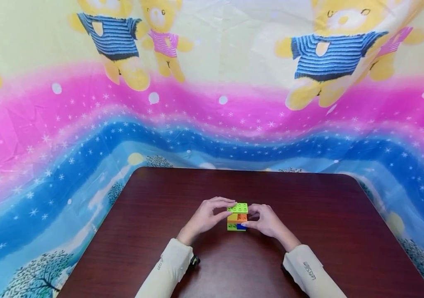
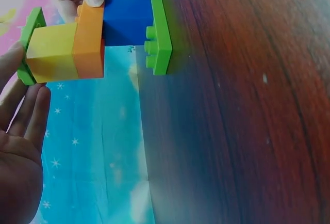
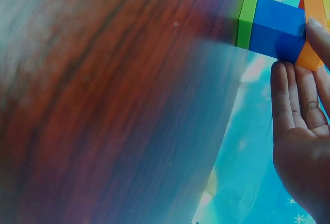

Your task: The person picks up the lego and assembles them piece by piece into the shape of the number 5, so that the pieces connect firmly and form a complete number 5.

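A small tower of toy building bricks stands on the table between the two hands. At its bottom lies a green plate [image 2: 162, 35] with studs. A blue brick [image 2: 128, 20] sits on one end of it, and an orange brick [image 2: 90, 41] lies across the blue one. Above are a yellow brick [image 2: 51, 53] and a top green plate [image 1: 239, 207]. My left hand [image 1: 212, 215] holds the top green plate between thumb and fingers. With the thumb on its near side and fingers behind, my right hand [image 1: 268, 221] grips the orange brick.
The dark brown table [image 1: 141, 248] has rounded far corners. Behind it hangs a cloth [image 1: 212, 124] printed with bears and snowflakes, reaching down past the table's far edge.
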`<state>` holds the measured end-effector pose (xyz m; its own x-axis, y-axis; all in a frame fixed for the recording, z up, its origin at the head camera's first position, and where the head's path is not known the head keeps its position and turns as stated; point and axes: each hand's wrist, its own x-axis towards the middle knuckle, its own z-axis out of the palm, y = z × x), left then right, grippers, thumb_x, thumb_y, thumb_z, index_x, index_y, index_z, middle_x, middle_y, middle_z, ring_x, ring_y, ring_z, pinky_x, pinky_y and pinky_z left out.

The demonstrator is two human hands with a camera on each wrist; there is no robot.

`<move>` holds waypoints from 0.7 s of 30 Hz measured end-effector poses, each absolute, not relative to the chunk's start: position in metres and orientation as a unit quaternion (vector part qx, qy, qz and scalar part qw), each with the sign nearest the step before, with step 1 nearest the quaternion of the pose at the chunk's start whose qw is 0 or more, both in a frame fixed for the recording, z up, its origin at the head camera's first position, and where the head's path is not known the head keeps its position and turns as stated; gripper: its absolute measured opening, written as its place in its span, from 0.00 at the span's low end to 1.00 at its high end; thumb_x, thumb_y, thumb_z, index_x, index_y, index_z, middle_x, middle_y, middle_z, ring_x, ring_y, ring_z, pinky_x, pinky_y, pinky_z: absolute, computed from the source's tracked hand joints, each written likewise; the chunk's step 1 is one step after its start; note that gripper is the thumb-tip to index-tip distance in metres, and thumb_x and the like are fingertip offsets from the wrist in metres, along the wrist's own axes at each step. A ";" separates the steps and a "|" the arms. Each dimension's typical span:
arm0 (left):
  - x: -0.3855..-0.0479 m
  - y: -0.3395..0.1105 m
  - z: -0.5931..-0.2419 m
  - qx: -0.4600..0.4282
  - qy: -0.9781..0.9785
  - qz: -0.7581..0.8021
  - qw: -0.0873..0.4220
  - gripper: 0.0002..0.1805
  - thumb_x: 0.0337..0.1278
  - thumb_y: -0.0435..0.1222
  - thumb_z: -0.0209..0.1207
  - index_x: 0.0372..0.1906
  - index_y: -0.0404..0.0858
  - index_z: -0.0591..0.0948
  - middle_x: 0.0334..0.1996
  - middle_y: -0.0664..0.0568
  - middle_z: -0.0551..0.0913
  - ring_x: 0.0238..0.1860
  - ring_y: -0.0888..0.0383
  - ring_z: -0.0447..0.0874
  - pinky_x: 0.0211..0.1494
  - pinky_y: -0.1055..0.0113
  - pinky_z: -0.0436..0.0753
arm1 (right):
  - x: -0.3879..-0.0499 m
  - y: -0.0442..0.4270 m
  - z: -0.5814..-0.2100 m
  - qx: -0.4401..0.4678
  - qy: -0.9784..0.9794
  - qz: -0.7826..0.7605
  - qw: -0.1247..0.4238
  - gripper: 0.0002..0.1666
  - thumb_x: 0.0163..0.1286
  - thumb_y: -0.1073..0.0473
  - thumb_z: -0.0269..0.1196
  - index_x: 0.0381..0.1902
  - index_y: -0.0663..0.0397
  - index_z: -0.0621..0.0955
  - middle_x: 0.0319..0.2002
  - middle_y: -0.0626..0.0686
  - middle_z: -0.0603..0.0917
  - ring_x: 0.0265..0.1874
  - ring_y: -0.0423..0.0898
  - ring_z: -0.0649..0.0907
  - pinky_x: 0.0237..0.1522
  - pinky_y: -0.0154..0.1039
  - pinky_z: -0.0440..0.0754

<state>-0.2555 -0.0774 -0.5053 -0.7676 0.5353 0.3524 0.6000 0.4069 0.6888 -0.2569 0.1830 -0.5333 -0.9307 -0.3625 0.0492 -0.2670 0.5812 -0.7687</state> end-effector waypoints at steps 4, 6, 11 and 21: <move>-0.256 -0.077 -0.507 -0.328 -0.836 -0.440 0.032 0.21 0.68 0.41 0.67 0.64 0.48 0.83 0.60 0.58 0.86 0.59 0.62 0.84 0.66 0.61 0.82 | -0.256 0.182 -0.533 -0.171 0.887 -0.426 0.059 0.23 0.58 0.53 0.79 0.52 0.48 0.88 0.46 0.47 0.89 0.45 0.46 0.87 0.54 0.50 0.88; -0.256 -0.077 -0.508 -0.318 -0.835 -0.447 0.024 0.21 0.68 0.42 0.67 0.64 0.47 0.83 0.59 0.58 0.86 0.56 0.63 0.85 0.65 0.62 0.82 | -0.256 0.182 -0.534 -0.168 0.887 -0.426 0.059 0.23 0.58 0.54 0.80 0.52 0.48 0.88 0.46 0.47 0.89 0.45 0.46 0.87 0.54 0.51 0.88; -0.256 -0.077 -0.508 -0.310 -0.835 -0.455 0.022 0.19 0.67 0.42 0.68 0.61 0.51 0.84 0.56 0.61 0.86 0.56 0.64 0.83 0.65 0.60 0.82 | -0.257 0.182 -0.535 -0.168 0.886 -0.428 0.060 0.23 0.58 0.54 0.79 0.52 0.47 0.88 0.46 0.46 0.89 0.45 0.45 0.87 0.53 0.50 0.88; -0.254 -0.075 -0.509 -0.306 -0.839 -0.448 0.036 0.19 0.66 0.43 0.68 0.60 0.54 0.85 0.53 0.63 0.85 0.57 0.64 0.82 0.66 0.59 0.81 | -0.257 0.183 -0.535 -0.165 0.886 -0.428 0.060 0.24 0.59 0.52 0.79 0.53 0.47 0.88 0.46 0.46 0.89 0.44 0.44 0.87 0.53 0.49 0.88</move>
